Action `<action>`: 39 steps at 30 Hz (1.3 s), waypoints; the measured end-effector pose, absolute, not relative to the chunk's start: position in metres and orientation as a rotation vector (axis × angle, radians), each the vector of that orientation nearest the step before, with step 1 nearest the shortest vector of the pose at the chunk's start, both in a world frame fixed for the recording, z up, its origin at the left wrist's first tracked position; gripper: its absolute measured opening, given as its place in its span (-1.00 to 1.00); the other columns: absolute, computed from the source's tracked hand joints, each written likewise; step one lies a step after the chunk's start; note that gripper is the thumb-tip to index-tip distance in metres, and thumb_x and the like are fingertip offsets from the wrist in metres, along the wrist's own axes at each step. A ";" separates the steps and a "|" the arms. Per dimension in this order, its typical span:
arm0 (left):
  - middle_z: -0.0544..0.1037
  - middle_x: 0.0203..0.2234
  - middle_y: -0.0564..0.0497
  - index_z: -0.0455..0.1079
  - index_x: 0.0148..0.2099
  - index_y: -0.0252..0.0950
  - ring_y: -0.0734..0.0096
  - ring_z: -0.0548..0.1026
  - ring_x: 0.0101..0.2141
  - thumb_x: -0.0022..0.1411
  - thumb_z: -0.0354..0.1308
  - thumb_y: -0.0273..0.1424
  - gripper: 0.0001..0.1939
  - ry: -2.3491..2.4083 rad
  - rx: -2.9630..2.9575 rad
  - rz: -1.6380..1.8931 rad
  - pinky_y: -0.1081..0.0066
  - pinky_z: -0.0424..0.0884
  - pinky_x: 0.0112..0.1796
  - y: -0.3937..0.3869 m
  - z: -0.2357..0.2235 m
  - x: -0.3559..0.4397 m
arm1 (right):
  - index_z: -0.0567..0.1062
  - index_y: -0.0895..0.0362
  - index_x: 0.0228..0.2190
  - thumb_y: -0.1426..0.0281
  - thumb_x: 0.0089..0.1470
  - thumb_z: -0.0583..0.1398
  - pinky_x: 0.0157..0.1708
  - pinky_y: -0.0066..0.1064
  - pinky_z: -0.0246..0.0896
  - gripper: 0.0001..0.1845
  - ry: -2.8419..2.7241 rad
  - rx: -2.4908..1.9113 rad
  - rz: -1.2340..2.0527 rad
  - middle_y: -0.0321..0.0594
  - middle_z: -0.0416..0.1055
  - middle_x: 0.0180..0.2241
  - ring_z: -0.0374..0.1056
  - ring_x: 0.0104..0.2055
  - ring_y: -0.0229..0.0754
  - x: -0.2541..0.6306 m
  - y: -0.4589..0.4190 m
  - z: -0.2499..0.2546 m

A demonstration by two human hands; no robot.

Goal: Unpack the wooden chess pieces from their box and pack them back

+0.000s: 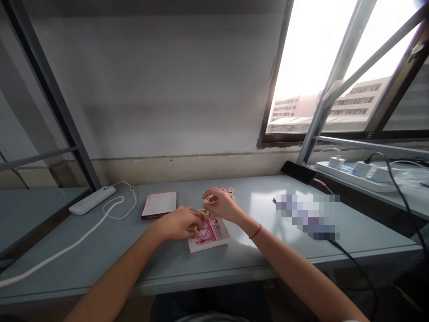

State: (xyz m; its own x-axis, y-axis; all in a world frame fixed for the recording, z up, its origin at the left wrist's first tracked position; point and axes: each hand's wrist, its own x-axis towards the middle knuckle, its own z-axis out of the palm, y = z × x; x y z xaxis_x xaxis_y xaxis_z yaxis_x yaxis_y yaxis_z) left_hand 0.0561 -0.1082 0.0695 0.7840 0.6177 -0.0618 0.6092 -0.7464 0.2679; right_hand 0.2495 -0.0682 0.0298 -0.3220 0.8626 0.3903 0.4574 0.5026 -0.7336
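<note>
A flat box (212, 237) with a pink line drawing on top lies on the desk between my hands. My left hand (179, 222) rests over its left side, fingers closed on a round cream chess piece (196, 230). Slightly farther back, my right hand (221, 203) pinches another cream chess piece (210, 199) above the box's far edge. Between the two hands a chess piece with a red character (204, 213) shows, partly covered by fingers. Several more pieces (230, 192) lie on the desk just beyond my right hand.
An open shallow tray (161, 202), white inside with dark red sides, lies left of my hands. A white power bank (93, 200) with a white cable is farther left. At right are a blurred item (306, 217), a black phone-like slab (297, 172) and a power strip (355, 175).
</note>
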 end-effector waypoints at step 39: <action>0.57 -0.26 -0.04 0.45 -0.18 -0.29 0.32 0.48 -0.25 0.15 -0.16 -0.49 -0.64 1.335 2.507 0.301 0.46 0.31 -0.27 -0.074 0.050 0.039 | 0.46 0.13 -0.31 0.27 0.02 0.20 -0.29 -0.39 0.15 -0.79 -2.512 -0.754 -0.054 -0.17 0.40 -0.28 0.25 -0.26 -0.16 0.221 -0.090 0.023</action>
